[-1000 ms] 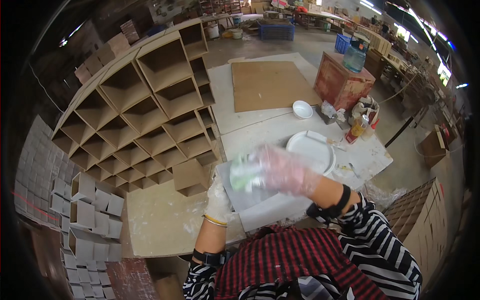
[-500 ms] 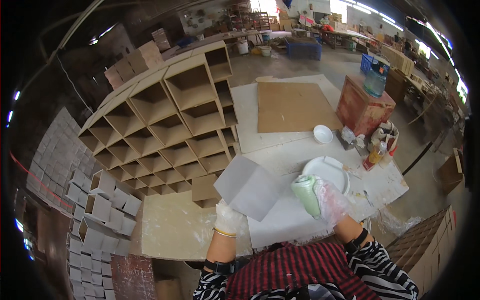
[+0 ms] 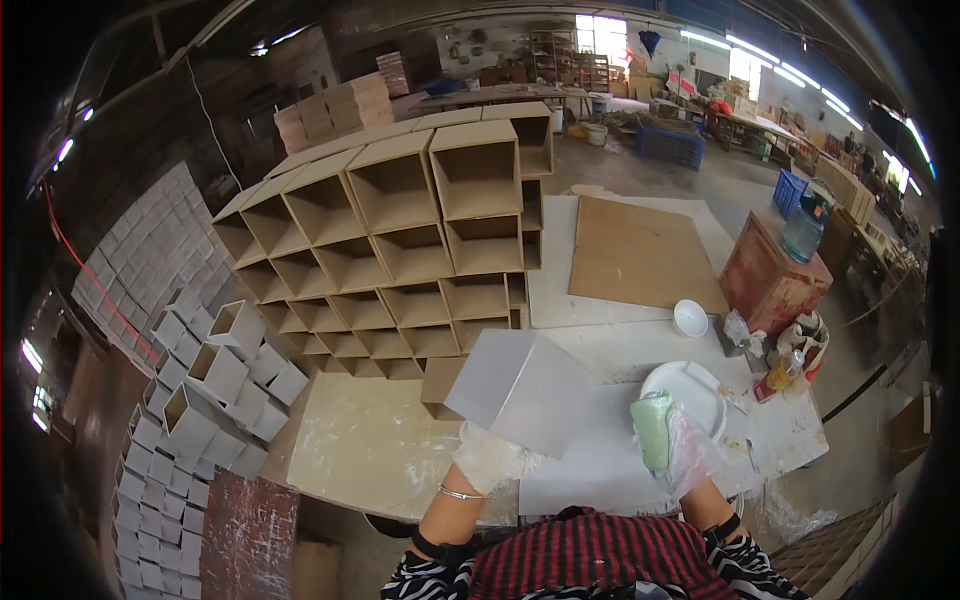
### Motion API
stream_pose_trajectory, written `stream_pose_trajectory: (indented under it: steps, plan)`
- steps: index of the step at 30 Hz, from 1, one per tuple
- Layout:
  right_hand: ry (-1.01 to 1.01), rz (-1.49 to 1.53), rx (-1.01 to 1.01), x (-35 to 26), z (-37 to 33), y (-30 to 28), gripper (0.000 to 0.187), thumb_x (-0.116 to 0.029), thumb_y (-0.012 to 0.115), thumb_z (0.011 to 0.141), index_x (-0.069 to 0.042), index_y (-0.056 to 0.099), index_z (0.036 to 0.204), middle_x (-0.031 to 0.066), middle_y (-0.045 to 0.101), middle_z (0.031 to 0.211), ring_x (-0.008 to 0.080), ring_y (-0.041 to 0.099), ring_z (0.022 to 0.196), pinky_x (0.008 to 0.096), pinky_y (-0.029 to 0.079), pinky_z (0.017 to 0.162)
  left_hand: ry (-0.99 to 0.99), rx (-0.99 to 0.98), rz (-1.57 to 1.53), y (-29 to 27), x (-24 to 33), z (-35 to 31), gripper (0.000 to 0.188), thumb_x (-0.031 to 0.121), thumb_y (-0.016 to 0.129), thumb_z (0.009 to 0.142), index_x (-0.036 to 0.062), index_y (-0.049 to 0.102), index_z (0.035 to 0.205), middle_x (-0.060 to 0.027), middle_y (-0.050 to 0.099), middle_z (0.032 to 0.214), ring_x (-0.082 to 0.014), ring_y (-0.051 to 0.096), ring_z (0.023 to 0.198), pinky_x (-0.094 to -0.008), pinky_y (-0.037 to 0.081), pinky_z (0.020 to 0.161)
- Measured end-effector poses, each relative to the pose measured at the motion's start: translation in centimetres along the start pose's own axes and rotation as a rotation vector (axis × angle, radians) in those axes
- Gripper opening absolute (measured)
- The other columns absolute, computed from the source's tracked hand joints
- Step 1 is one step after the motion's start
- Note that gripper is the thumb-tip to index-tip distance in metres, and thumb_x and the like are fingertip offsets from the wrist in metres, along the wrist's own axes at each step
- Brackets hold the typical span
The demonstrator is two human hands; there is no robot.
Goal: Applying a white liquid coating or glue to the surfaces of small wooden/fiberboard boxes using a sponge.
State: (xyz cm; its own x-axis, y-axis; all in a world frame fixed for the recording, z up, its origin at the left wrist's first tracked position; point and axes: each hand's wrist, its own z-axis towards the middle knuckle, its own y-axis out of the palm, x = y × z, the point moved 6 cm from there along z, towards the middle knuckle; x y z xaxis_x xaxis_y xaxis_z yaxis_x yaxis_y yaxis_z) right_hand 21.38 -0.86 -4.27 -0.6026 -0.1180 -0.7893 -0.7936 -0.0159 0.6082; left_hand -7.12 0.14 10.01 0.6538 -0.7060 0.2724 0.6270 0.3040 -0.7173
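My left hand (image 3: 490,458), in a whitish thin glove, grips a light grey box (image 3: 530,390) by its near lower side and keeps it tilted over the table. The fingers behind the box are hidden. In my right hand (image 3: 692,450), covered by a clear plastic glove, is a pale green sponge-like pad (image 3: 652,430). Just beyond it lies a round white tray (image 3: 712,385) with a flat, light-coloured tool across its rim. The pad and the box are apart. A small brown box (image 3: 440,385) stands behind the grey one.
Stacked open brown boxes (image 3: 400,190) rise at the back left. Many grey boxes (image 3: 215,370) are piled on the left. A brown board (image 3: 645,250), white bowl (image 3: 690,318), red-stained cabinet (image 3: 770,275), water jug (image 3: 803,228) and bottle (image 3: 780,377) stand towards the right.
My view has swung left, shifting the scene rightwards in the picture. The grey box has turned in my left hand and shows different faces. The green pad now looks more upright.
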Motion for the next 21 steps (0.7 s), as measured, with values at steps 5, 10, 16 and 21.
stream_pose_trajectory:
  steps: [5, 10, 16, 21]
  plan:
    - [-0.112, -0.150, 0.117, -3.7, 1.1, 4.6, 0.036, -0.028, 0.040, 0.101, -0.003, 0.053, 0.124, 0.0115, 0.064, 0.105, 0.0191, 0.065, 0.088, 0.0298, 0.055, 0.075, -0.040, -0.096, -0.277, -0.5, 0.0, 0.4, 0.032, 0.020, 0.072, 0.073, 0.0064, 0.069, 0.101, -0.0138, 0.067, 0.102, -0.0336, 0.065, 0.092, -0.0399, 0.052, 0.081]
    - [0.010, -0.083, -0.042, -5.0, 4.9, 12.6, 0.045, -0.045, 0.041, 0.100, -0.005, 0.057, 0.115, 0.0080, 0.065, 0.091, 0.0172, 0.064, 0.078, 0.0274, 0.051, 0.065, -0.188, -0.131, -0.597, 1.8, -0.5, -0.7, 0.026, 0.014, 0.070, 0.078, 0.0028, 0.068, 0.102, -0.0151, 0.067, 0.105, -0.0318, 0.065, 0.094, -0.0364, 0.052, 0.082]
    - [-0.069, -0.414, -0.014, -2.3, 6.0, 9.2, 0.040, -0.039, 0.042, 0.101, -0.004, 0.057, 0.115, 0.0055, 0.065, 0.091, 0.0183, 0.062, 0.077, 0.0324, 0.050, 0.068, -0.766, -0.228, -0.819, 8.6, -4.8, -4.7, 0.031, 0.017, 0.057, 0.090, 0.0025, 0.061, 0.117, -0.0164, 0.064, 0.113, -0.0290, 0.063, 0.101, -0.0376, 0.051, 0.088]
    - [-0.407, -0.912, -0.072, -5.9, 2.7, 13.4, 0.036, -0.030, 0.043, 0.101, -0.003, 0.054, 0.123, 0.0049, 0.066, 0.101, 0.0179, 0.062, 0.092, 0.0322, 0.049, 0.083, -1.221, -0.020, -1.877, 11.5, -4.8, -6.2, 0.037, 0.022, 0.040, 0.097, 0.0029, 0.054, 0.126, -0.0125, 0.063, 0.116, -0.0261, 0.062, 0.102, -0.0363, 0.052, 0.088]
